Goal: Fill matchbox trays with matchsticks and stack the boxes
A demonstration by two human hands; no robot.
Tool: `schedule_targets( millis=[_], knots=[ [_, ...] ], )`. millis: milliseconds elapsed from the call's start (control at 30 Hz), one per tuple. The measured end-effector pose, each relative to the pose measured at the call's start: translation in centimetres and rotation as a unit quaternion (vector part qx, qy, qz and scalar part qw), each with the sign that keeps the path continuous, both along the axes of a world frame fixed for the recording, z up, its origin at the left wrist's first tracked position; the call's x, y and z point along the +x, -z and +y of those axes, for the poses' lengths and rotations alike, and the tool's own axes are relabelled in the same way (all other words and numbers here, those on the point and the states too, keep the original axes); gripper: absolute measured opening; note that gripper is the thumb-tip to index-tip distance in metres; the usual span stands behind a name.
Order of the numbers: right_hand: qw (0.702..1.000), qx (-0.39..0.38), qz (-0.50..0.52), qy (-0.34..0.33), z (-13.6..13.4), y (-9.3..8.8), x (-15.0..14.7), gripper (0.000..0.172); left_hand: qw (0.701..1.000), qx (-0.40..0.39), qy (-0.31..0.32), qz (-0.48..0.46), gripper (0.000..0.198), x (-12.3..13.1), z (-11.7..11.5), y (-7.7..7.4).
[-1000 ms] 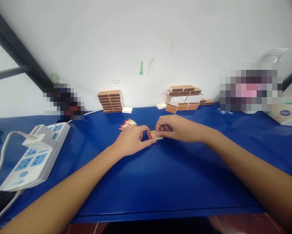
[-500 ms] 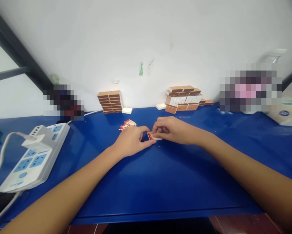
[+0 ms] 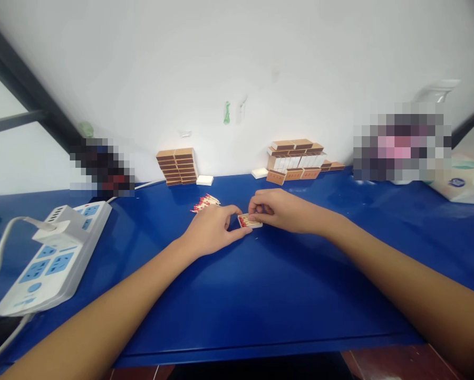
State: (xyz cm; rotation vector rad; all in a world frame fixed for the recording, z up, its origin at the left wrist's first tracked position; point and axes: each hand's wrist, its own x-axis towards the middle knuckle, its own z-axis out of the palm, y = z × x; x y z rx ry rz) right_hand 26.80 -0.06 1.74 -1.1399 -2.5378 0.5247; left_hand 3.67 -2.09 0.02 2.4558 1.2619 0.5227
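A small white matchbox tray (image 3: 255, 226) lies on the blue table, with red-headed matches (image 3: 246, 221) lined up inside it. My left hand (image 3: 210, 228) grips the tray at its left end, thumb on the near side and forefinger on the far side. Over the tray's right end, my right hand (image 3: 276, 210) has its thumb and fingertips pinched together, close to the matches. Whatever may be between those fingertips is hidden. Just beyond my left hand is a loose pile of red-headed matches (image 3: 206, 201).
Stacked matchboxes (image 3: 177, 167) stand against the wall at left, and more matchboxes (image 3: 295, 158) at right. A white tray (image 3: 204, 180) and another white tray (image 3: 259, 173) lie between the stacks. A power strip (image 3: 58, 264) with cables occupies the left side.
My right thumb has eased back slightly from the tray, and more of the matches inside show. My left hand keeps its hold. The whole view has shifted a little.
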Motion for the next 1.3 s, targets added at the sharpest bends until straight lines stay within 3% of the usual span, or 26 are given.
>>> schedule_targets(
  millis=[300,533,733,833,1033,1300],
  knots=[
    [0.999,0.026,0.024,0.006,-0.2,-0.2,-0.2,0.02,1.0,0.005,-0.002,0.002,0.038,-0.1,0.0,-0.1],
    [0.986,0.057,0.115,0.111,1.1,0.3,-0.3,0.023,0.996,0.056,0.062,-0.011,0.037,1.1,-2.5,-0.5],
    [0.996,0.001,0.043,0.073,2.5,-0.1,-4.1,0.016,0.987,0.047,0.153,0.018,0.04,2.1,-4.5,0.2],
    [0.998,-0.01,0.004,0.056,3.8,-1.1,-6.8,0.014,0.988,0.04,0.144,0.031,0.04,2.0,-4.1,0.3],
    [0.985,-0.049,-0.117,0.116,6.5,-2.8,-10.3,0.025,0.99,0.046,0.129,0.032,0.041,1.4,-3.1,0.2],
    [0.974,-0.067,-0.195,0.097,6.1,-3.5,-11.9,0.018,0.99,0.063,0.115,0.052,0.041,1.3,-2.8,0.4]
  ],
)
